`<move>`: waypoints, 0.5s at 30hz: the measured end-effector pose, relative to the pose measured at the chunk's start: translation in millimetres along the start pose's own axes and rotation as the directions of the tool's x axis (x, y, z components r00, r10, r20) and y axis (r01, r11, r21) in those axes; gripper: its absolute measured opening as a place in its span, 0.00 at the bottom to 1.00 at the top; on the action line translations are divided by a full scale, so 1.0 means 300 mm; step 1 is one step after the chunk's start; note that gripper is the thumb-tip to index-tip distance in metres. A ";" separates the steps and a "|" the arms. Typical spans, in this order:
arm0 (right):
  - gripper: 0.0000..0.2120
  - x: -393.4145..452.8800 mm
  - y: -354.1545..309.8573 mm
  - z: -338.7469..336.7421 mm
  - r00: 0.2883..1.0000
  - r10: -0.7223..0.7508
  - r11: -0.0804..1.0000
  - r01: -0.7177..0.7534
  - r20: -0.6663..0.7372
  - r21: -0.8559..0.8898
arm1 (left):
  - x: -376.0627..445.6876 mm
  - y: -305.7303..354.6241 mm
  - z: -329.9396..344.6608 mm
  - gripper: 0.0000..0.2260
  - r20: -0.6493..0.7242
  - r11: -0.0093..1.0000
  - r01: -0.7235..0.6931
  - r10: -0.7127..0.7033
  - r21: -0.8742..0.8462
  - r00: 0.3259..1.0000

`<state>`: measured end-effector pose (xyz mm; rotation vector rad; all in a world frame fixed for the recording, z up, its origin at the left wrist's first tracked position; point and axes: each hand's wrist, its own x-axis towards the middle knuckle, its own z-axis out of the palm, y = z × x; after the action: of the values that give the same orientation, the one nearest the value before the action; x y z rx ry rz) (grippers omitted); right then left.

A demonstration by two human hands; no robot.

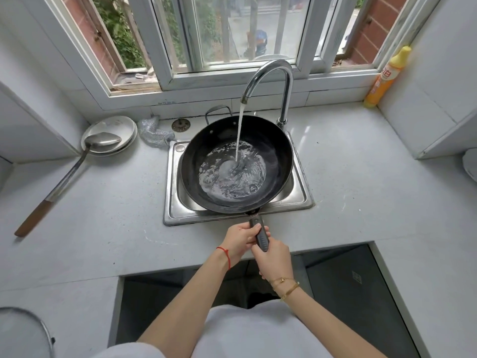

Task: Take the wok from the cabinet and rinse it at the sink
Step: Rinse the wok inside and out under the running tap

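Left hand and right hand both grip the wok handle at 6 o'clock; faucet water fills the wok over the sink.

Bottle label: "白" legible.

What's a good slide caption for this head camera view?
Both hands, left and right, hold the wok by its handle over the sink as the tap runs water into it.
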<state>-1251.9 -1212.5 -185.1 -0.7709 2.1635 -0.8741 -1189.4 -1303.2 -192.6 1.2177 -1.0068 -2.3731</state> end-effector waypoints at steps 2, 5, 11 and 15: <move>0.13 0.004 0.012 -0.002 1.000 -0.013 1.000 0.013 -0.002 -0.020 | 0.001 -0.004 0.005 0.07 -0.004 1.000 -0.006 0.006 0.014 1.000; 0.12 0.011 0.021 -0.003 1.000 0.018 0.999 -0.019 0.026 0.039 | 0.007 -0.007 0.001 0.06 -0.028 0.998 -0.026 0.028 0.063 0.999; 0.10 0.029 0.009 -0.010 0.988 0.078 0.977 -0.103 0.135 0.188 | 0.007 0.007 -0.012 0.06 -0.097 0.983 -0.111 0.126 0.148 0.987; 0.10 0.032 -0.020 -0.014 0.980 0.085 0.969 -0.124 0.180 0.213 | 0.006 0.017 -0.021 0.04 -0.133 0.980 -0.129 0.149 0.148 0.980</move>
<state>-1259.3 -1221.5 -181.7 -0.5909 1.8998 -0.9417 -1185.8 -1310.7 -192.5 1.2995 -1.1849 -2.1067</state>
